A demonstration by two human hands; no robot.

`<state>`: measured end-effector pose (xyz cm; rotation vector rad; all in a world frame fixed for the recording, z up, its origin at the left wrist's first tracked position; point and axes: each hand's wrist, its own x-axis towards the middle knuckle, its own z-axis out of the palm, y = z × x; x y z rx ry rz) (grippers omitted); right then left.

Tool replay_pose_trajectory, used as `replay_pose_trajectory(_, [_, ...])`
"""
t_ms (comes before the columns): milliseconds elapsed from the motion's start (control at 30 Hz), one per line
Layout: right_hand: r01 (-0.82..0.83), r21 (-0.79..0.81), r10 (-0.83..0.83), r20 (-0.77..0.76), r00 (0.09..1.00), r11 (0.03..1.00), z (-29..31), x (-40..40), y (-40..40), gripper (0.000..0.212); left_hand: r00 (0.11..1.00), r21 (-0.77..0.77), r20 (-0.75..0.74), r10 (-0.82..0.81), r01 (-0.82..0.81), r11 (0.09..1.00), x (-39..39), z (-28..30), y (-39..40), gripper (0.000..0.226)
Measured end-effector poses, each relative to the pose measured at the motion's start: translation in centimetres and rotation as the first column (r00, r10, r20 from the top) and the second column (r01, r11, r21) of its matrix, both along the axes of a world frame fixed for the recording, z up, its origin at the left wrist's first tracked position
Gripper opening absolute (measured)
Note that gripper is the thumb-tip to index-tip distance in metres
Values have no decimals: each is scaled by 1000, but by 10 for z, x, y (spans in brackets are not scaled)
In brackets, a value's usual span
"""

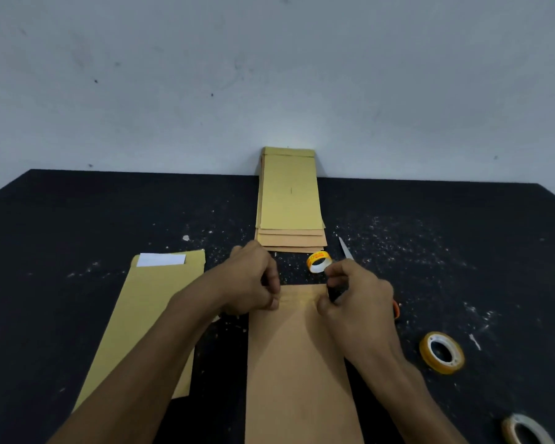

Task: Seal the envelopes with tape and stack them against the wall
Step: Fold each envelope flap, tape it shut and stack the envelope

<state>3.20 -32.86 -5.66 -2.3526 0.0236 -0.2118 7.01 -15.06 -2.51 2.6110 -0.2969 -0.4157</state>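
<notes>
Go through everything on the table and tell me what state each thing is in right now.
Brown paper envelope in the middle: flat, flap folded, pressed by both hands.
Envelope on the left: open, white sheet showing.
Envelope stack: leaning on the wall.
Left hand: pinching flap.
Right hand: gripping dark tool.

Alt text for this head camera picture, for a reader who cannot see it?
Two hands, left hand and right hand, press tape across the flap of a brown envelope on a dark table; more envelopes lean against the wall.
</notes>
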Motion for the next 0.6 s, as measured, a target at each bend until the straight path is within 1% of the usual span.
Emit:
replay_pose_trajectory(33, [-26, -35, 26, 11, 1000, 999, 0, 0, 0, 37, 1000, -26, 1, 4, -4, 1000, -1, 0, 1, 16])
replay_pose_trajectory(100, [-98, -132, 102, 24, 995, 986, -1, 0, -1, 38, 1000, -93, -3, 27, -27, 995, -3, -2, 3, 27])
replay_pose_trajectory(133, [-131, -185, 135, 9, 991, 974, 0, -1, -1, 38, 999, -123, -12, 36, -38, 992, -4, -2, 4, 34])
replay_pose_trajectory(200, [-192, -272, 178, -77, 981, 943, 2, -2, 0, 38, 998, -150, -31, 49, -53, 987, -5, -4, 6, 40])
replay_pose_trajectory(267, [-228, -311, 185, -163, 969, 923, 6, -2, 2, 38, 997, -161, -52, 54, -62, 985, -5, -5, 8, 37])
replay_pose_trajectory(367, [-254, -330, 187, -222, 957, 909, 13, 2, 4, 35, 997, -145, -58, 41, -49, 988, -7, -6, 11, 30])
replay_pose_trajectory(500, [-343, -383, 230, -310, 923, 858, 21, 11, 5, 43, 1000, -75, -19, 8, -9, 997, -11, -3, 11, 27])
replay_pose_trajectory(533, [-354, -390, 232, -327, 916, 850, 24, 12, 6, 41, 1000, -55, -11, 0, 0, 998, -12, -4, 10, 27])
replay_pose_trajectory(600, [-379, -390, 244, -351, 904, 839, 28, 15, 8, 30, 1000, -32, -17, -21, 20, 999, -13, -3, 10, 25])
